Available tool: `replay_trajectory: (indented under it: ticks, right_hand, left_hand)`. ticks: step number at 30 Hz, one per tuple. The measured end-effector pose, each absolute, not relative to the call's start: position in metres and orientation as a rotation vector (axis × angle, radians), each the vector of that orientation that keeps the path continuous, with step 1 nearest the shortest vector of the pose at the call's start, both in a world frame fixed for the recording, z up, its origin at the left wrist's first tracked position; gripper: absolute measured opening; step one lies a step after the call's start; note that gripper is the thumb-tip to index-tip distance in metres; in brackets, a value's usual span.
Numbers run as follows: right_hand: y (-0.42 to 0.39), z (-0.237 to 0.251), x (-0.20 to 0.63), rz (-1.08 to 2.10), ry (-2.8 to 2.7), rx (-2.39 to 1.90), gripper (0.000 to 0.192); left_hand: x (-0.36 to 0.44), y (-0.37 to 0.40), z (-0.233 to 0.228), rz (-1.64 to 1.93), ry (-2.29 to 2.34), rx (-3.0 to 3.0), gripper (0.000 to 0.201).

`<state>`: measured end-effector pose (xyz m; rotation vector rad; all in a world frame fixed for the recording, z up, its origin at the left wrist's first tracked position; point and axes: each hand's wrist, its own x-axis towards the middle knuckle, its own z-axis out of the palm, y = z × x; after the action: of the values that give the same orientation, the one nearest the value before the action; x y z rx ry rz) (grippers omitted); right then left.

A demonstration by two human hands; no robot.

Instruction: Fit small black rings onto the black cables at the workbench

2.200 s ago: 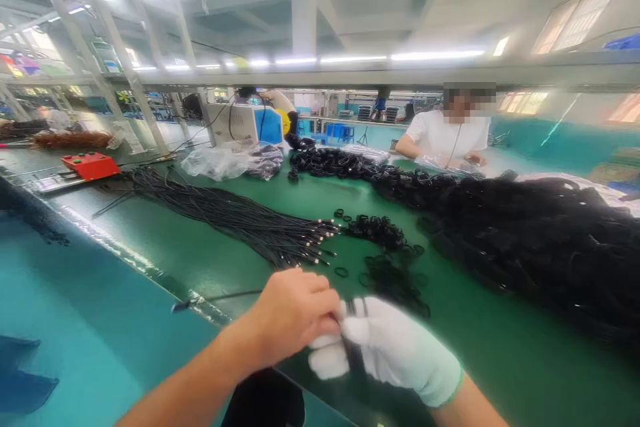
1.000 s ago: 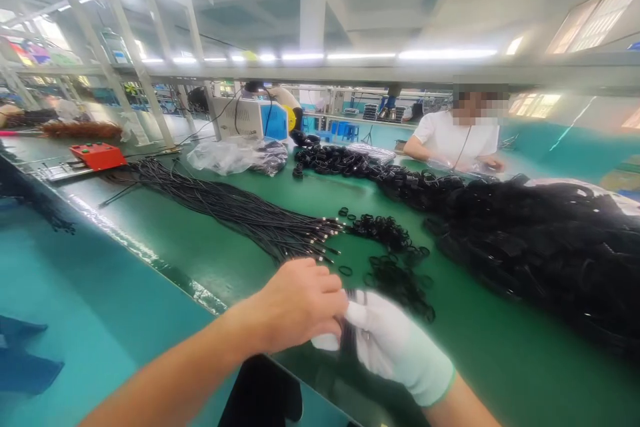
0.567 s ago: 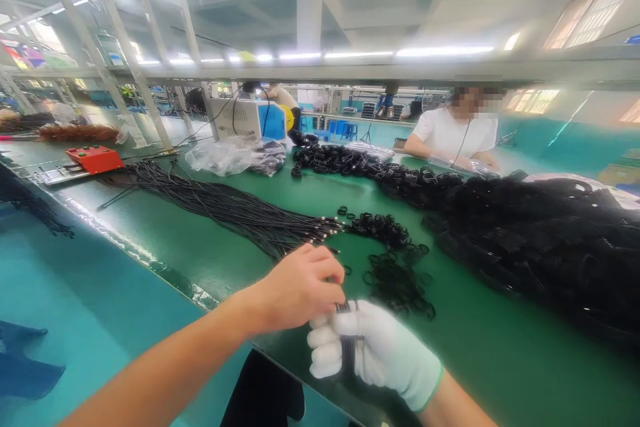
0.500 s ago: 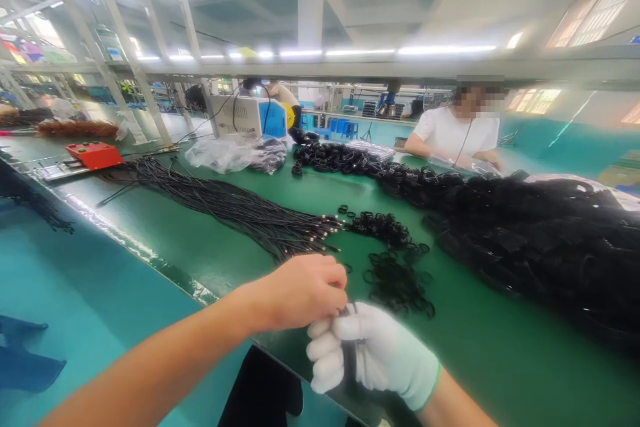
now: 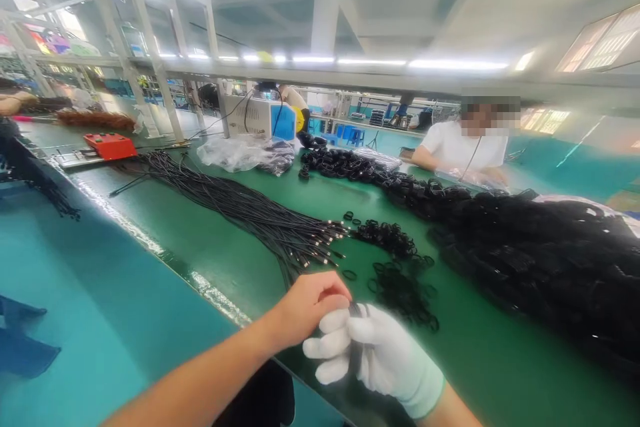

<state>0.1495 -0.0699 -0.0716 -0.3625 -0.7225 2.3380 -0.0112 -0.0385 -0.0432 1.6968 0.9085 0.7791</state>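
Note:
My right hand (image 5: 387, 353), in a white glove, is wrapped around a coiled black cable (image 5: 356, 355) above the table's near edge. Bare and curled, my left hand (image 5: 315, 303) meets the glove at the far end of the coil. Its fingertips are hidden behind the glove, so what they pinch does not show. Just beyond both hands lies a loose heap of thin black bands (image 5: 404, 290), with a denser pile of small black rings (image 5: 387, 237) behind it. Long straight black cables (image 5: 240, 210) with metal-tipped ends lie to the left.
A large heap of coiled black cables (image 5: 525, 273) covers the right of the green table (image 5: 200, 240). Farther back are a plastic bag (image 5: 230, 152), a white and blue machine (image 5: 255, 117) and a red control box (image 5: 110, 145). A co-worker (image 5: 465, 147) sits opposite.
My left hand has moved down, its fingers slipping from the coil's top to behind the glove. My right hand keeps its hold on the coil. The view has shifted slightly.

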Motion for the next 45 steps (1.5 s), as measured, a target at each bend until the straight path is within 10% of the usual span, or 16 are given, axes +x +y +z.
replay_trajectory:
  ticks: [36,45]
  right_hand:
    - [-0.081,-0.032,0.169,2.089,-1.542,-0.477,0.023]
    - [-0.078,-0.032,0.176,2.158,-1.573,-0.554,0.024]
  left_hand:
    - [0.011,-0.067,-0.07,1.389,0.676,2.245,0.024]
    - [0.005,-0.062,-0.045,0.949,0.58,2.373,0.032]
